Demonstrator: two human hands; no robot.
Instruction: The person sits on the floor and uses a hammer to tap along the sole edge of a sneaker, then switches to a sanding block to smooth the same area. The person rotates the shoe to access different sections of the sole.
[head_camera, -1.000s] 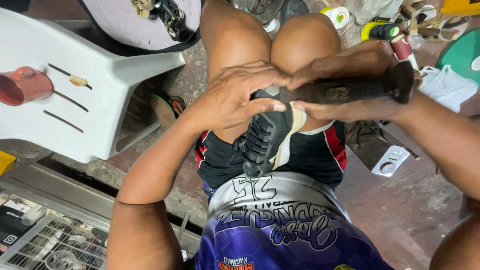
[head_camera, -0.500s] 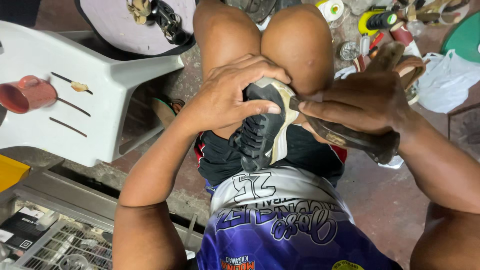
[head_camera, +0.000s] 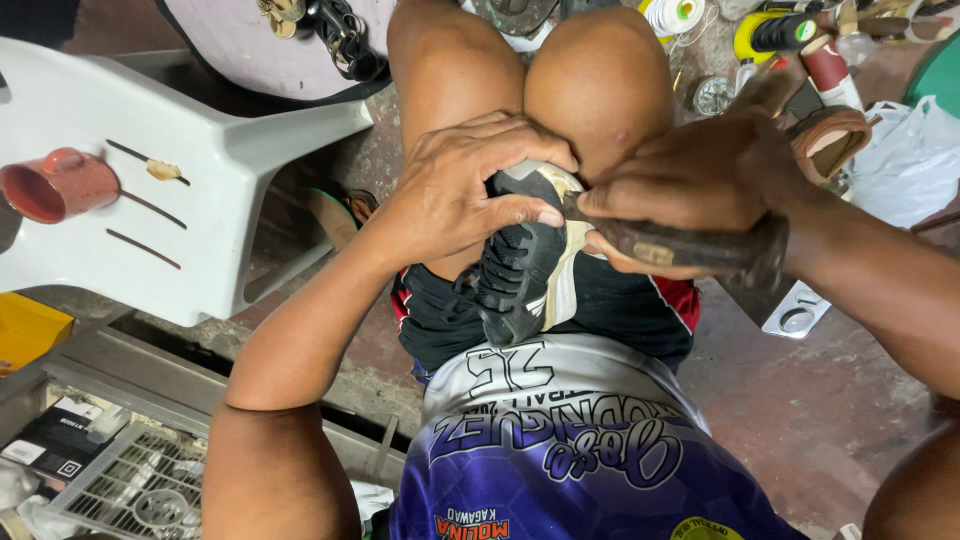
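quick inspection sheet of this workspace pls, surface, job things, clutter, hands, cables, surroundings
surface: the work is done on the person's lap, with the shoe wedged between the thighs below the knees; bare concrete floor underneath.
job's things: black lace-up shoe with a pale sole; dark-handled tool pressed to its sole edge.
clutter: thread spool, bottles, a tin and a sandal on the floor at upper right.
hands: left hand clamps the shoe's toe end; right hand grips the tool.
cables: nothing seen.
surroundings: white plastic chair with a red cup on its seat; wire rack at lower left.
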